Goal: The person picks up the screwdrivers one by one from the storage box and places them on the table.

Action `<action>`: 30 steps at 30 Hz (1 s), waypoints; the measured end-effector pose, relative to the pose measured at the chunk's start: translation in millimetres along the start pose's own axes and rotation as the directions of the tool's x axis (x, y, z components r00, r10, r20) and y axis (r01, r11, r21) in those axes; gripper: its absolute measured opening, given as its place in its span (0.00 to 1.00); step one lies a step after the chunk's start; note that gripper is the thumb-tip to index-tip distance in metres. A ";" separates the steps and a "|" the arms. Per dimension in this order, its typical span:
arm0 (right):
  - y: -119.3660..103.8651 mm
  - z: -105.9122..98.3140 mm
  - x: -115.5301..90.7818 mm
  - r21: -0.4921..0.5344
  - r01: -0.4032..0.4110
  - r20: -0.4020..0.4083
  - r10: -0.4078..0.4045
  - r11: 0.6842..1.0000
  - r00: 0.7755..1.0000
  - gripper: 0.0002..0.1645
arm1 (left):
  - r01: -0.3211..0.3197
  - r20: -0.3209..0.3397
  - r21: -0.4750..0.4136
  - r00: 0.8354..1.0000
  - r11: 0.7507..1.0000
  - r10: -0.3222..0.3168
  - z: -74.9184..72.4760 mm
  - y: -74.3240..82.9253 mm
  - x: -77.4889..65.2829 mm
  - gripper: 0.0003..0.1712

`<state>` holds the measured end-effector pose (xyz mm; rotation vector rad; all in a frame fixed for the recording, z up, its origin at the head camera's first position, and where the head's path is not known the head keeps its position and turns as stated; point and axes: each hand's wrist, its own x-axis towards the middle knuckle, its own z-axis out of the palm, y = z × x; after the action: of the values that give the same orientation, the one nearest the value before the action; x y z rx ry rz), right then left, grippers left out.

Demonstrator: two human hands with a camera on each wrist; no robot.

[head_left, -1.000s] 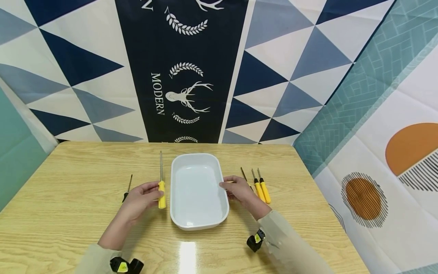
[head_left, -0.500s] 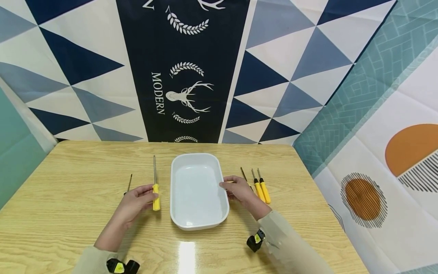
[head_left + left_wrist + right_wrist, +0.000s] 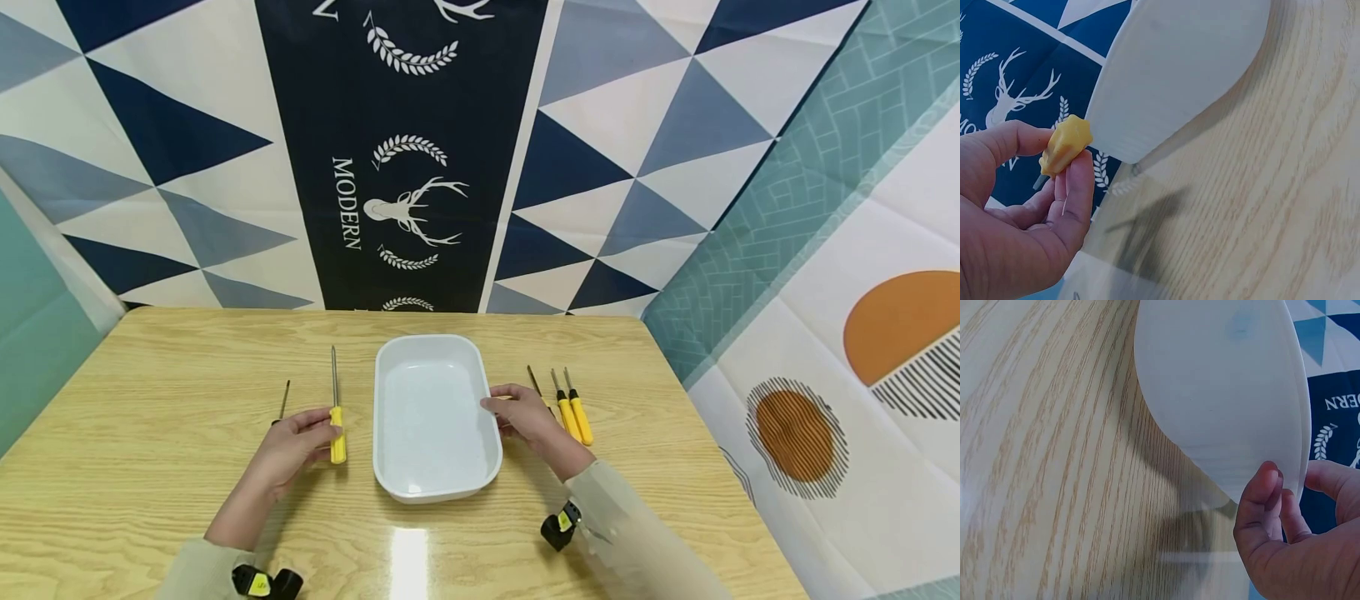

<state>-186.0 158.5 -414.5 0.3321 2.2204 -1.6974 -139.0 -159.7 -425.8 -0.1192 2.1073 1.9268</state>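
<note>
My left hand (image 3: 296, 450) pinches the yellow handle of a screwdriver (image 3: 337, 437) between thumb and fingers, its metal shaft pointing away toward the wall. In the left wrist view the butt of the handle (image 3: 1072, 140) faces the camera and most of the shaft is hidden. A white rectangular dish (image 3: 435, 425) stands on the table to the right of that screwdriver, with nothing in it. My right hand (image 3: 528, 418) grips the dish's right rim, thumb over the edge and fingers against the outer wall (image 3: 1222, 394).
Beyond the left hand lies a smaller screwdriver (image 3: 284, 402), its handle mostly hidden. Right of the dish are two yellow-handled screwdrivers (image 3: 578, 412) and a dark shaft (image 3: 534, 381) partly behind the right hand. A patterned cloth wall (image 3: 420, 167) borders the wooden table (image 3: 150, 450) at the back.
My left hand has moved left, away from the dish, and slightly nearer to me with the screwdriver. My right hand and the dish have stayed in place.
</note>
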 end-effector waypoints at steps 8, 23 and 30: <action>-0.7 -0.3 0.3 -0.007 -0.001 -0.004 0.001 1.000 1.000 0.19 | 0.013 0.003 0.023 1.000 1.000 -0.014 -2.6 -5.1 3.6 0.32; 2.2 1.1 0.7 0.008 0.009 0.000 -0.009 1.000 1.000 0.19 | 0.048 0.003 0.055 0.999 0.997 -0.049 -6.3 -12.7 5.9 0.32; 2.2 0.2 1.2 0.011 0.007 0.003 -0.007 1.000 1.000 0.18 | 0.074 0.000 0.055 0.997 0.996 -0.074 -8.0 -14.0 6.1 0.30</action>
<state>-186.3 158.9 -417.0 0.3249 2.2130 -1.7130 -142.5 -168.3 -440.3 -0.1817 2.1222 1.8243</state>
